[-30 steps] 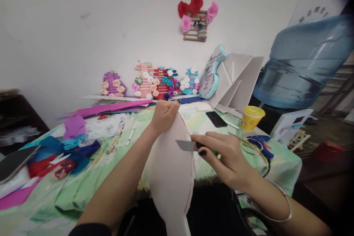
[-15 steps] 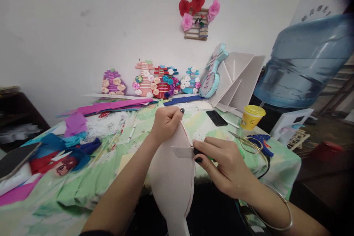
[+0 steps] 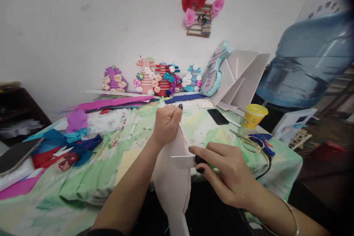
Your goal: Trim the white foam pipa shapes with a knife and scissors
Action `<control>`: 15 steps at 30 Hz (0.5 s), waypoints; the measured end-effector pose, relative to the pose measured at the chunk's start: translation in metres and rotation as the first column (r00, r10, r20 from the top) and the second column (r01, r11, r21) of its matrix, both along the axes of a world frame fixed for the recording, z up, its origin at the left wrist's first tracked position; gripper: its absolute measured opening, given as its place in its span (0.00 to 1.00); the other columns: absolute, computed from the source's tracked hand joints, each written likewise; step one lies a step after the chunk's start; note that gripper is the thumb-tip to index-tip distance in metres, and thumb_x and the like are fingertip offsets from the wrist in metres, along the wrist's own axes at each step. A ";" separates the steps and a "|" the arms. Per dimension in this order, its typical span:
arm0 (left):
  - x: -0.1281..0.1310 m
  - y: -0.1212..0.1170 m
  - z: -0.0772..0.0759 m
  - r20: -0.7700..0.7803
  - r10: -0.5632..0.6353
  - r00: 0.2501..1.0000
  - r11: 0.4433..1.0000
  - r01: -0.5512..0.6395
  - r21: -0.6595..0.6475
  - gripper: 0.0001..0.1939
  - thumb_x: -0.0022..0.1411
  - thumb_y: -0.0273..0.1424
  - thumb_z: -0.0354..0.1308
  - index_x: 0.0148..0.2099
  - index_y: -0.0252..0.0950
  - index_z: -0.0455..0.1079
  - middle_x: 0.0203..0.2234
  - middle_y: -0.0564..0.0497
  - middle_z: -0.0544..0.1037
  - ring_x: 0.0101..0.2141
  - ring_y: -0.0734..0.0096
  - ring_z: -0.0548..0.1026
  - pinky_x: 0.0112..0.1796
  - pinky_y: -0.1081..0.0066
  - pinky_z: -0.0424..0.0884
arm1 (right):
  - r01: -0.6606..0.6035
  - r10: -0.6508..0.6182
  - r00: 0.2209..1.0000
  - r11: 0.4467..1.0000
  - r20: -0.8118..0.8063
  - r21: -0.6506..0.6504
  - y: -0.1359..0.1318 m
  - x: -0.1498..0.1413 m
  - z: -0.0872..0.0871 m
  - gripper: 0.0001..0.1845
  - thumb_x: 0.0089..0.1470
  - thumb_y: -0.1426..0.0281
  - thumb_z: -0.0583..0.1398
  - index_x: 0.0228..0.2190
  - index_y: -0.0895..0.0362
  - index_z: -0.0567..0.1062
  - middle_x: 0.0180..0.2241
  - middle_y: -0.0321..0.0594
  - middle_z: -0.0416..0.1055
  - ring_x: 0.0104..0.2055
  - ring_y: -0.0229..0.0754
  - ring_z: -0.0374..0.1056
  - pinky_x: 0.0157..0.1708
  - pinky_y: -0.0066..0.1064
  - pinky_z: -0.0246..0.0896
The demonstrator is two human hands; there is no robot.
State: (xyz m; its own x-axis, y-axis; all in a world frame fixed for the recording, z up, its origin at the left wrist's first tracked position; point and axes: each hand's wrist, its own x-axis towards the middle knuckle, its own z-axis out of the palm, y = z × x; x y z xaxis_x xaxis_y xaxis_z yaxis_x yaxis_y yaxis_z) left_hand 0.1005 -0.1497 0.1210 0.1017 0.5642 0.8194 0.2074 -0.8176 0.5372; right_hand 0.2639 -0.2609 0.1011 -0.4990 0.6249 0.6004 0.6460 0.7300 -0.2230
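A white foam board cut in a lute shape stands tilted at the table's front edge, its narrow neck toward me. Along its right side runs a red line. My left hand is closed round the board's far end. In my right hand is a utility knife with a wide blade and a green-and-black handle mostly hidden by the fingers. The blade points left and lies across the board's right edge, roughly halfway down.
Flower-decorated small lutes and a light-blue lute lean at the wall. Right of my hands lie a phone, scissors, and a yellow tub. Coloured cloth scraps and white string are on the left.
My right hand and the knife have moved down along the board's right edge, toward me. My left hand keeps its grip on the far end. The view has shifted slightly.
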 end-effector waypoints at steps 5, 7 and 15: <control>0.001 0.000 -0.001 0.009 -0.026 1.000 1.000 0.027 -0.001 0.23 0.59 0.31 0.48 0.13 0.36 0.51 0.11 0.56 0.55 0.17 0.78 0.54 0.23 0.70 0.51 | 0.008 -0.008 1.000 1.000 -0.018 0.028 -0.002 -0.002 -0.007 0.14 0.56 0.68 0.52 0.43 0.57 0.68 0.24 0.37 0.60 0.25 0.38 0.55 0.25 0.30 0.45; 0.002 0.000 -0.001 0.002 -0.030 1.000 1.000 0.030 0.005 0.23 0.59 0.31 0.48 0.13 0.36 0.50 0.11 0.56 0.55 0.17 0.78 0.54 0.23 0.70 0.51 | 0.026 -0.025 0.999 0.999 -0.028 0.031 -0.001 -0.002 -0.008 0.14 0.56 0.68 0.52 0.44 0.57 0.68 0.24 0.37 0.60 0.25 0.38 0.55 0.25 0.30 0.45; 0.004 -0.002 -0.001 -0.028 0.009 1.000 0.998 -0.007 0.062 0.21 0.58 0.28 0.48 0.14 0.36 0.50 0.11 0.56 0.55 0.18 0.77 0.54 0.24 0.70 0.51 | 0.137 -0.139 0.990 0.989 0.030 0.056 -0.003 -0.009 -0.002 0.13 0.58 0.65 0.50 0.42 0.56 0.68 0.24 0.37 0.59 0.24 0.37 0.55 0.24 0.30 0.44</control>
